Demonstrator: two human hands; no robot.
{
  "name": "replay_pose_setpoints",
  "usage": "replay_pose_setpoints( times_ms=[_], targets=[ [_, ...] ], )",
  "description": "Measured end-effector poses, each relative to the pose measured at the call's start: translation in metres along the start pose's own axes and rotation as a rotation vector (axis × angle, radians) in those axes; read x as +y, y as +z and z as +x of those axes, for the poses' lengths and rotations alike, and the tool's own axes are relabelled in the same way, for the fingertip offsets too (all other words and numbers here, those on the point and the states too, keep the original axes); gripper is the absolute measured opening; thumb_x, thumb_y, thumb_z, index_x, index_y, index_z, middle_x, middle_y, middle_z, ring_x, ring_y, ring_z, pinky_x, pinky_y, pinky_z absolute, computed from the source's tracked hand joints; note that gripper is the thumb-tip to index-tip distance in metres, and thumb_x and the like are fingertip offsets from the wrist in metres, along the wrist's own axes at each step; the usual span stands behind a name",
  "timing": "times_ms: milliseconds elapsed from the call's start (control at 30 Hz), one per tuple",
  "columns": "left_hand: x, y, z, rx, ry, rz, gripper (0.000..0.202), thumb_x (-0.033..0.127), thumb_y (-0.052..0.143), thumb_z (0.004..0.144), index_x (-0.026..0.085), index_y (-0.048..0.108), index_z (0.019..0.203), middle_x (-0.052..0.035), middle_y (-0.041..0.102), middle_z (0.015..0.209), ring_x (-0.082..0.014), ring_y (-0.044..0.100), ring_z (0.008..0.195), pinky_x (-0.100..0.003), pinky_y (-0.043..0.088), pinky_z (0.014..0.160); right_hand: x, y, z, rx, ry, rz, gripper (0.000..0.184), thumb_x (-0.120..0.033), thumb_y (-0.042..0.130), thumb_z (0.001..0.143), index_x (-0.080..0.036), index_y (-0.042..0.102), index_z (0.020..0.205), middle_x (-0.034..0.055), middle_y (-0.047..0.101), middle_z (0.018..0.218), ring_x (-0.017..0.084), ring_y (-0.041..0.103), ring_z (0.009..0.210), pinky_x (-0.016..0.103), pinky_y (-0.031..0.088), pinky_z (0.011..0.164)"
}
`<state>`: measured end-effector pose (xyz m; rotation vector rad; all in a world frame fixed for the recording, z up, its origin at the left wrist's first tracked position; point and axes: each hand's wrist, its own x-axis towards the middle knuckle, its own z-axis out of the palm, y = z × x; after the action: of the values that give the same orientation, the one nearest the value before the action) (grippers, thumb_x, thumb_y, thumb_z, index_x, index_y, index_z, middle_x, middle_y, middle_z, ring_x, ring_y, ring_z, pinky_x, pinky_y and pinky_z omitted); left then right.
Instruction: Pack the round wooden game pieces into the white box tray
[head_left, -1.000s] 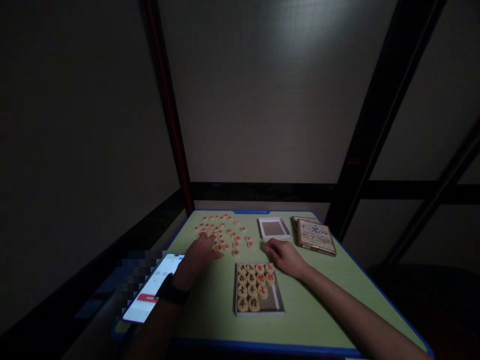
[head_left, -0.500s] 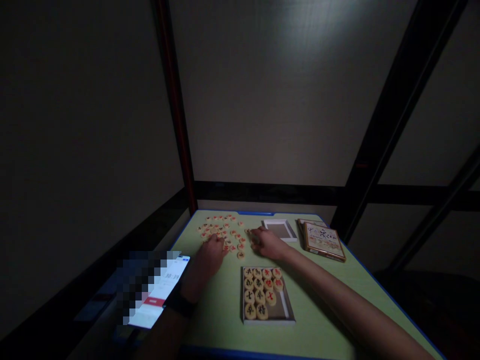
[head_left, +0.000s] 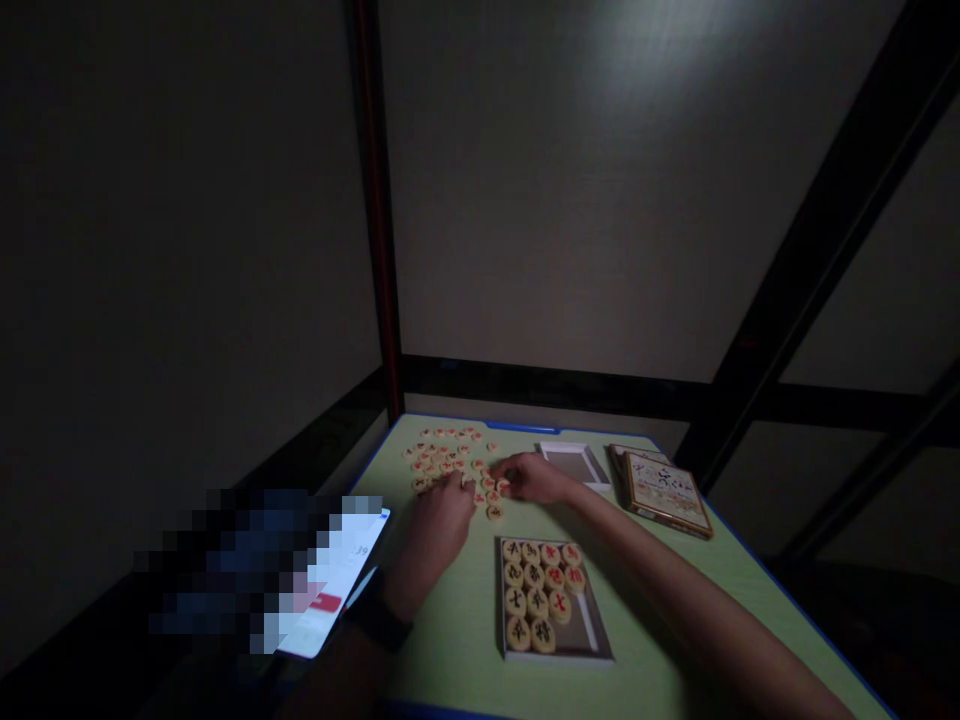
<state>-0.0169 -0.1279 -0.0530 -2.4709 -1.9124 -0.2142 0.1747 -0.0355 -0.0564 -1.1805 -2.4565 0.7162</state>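
Several round wooden game pieces (head_left: 448,460) with red and black characters lie scattered at the far left of a green table (head_left: 465,620). My left hand (head_left: 442,520) rests at the near edge of that scatter, fingers curled down onto pieces. My right hand (head_left: 529,477) reaches in from the right, its fingers bent over pieces at the scatter's right side. What either hand holds is hidden. A shallow box tray (head_left: 592,640) in front of me holds rows of pieces (head_left: 540,590).
An empty white tray (head_left: 576,463) and a decorated box lid (head_left: 667,492) lie at the far right. A lit phone (head_left: 330,590) sits at the table's left edge. A red post (head_left: 379,210) and dark beams stand behind. The room is dim.
My right hand moved from beside the filled tray up and left into the scattered pieces. My left hand stayed at the scatter. The camera view shifted, so everything sits further right.
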Motion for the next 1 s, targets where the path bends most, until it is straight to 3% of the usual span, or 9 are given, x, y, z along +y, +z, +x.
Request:
replay_pose_setpoints(
  times_ms=[200,400,733,1000],
  targets=[
    [0.000,0.001,0.002,-0.010,0.005,0.007,0.027,0.014,0.043,0.095,0.018,0.062,0.114,-0.0122,0.061,0.121,-0.0211,0.064,0.102,-0.033,0.051,0.088,0.004,0.006,0.007,0.003,0.025,0.262,0.009,-0.014,0.062,0.070,-0.013,0.070,0.074,-0.0002,0.065,0.066,0.011,0.055,0.061,0.021,0.044,0.060],
    [0.000,-0.002,0.000,-0.010,0.044,-0.017,0.028,0.008,0.041,0.094,0.019,0.062,0.109,-0.0095,0.062,0.118,-0.0189,0.063,0.103,-0.030,0.050,0.089,0.018,0.002,-0.003,0.051,0.130,0.408,0.010,-0.024,0.063,0.072,-0.014,0.062,0.074,0.0002,0.062,0.061,0.009,0.052,0.050,0.020,0.041,0.046],
    [-0.003,0.004,0.005,-0.032,0.045,-0.091,0.019,0.011,0.052,0.091,0.019,0.062,0.105,-0.0090,0.060,0.118,-0.0202,0.061,0.109,-0.031,0.047,0.093,0.011,-0.001,-0.015,-0.002,0.174,0.408,0.012,-0.023,0.072,0.063,-0.014,0.064,0.063,-0.0043,0.056,0.048,0.008,0.048,0.043,0.019,0.038,0.043],
    [0.000,0.000,0.003,-0.043,0.044,-0.160,0.017,0.014,0.054,0.091,0.018,0.063,0.105,-0.0092,0.061,0.120,-0.0195,0.060,0.111,-0.029,0.045,0.095,0.006,0.004,-0.008,-0.008,0.189,0.359,0.012,-0.023,0.070,0.066,-0.014,0.062,0.066,-0.0022,0.062,0.055,0.011,0.057,0.048,0.021,0.048,0.048]
  ],
)
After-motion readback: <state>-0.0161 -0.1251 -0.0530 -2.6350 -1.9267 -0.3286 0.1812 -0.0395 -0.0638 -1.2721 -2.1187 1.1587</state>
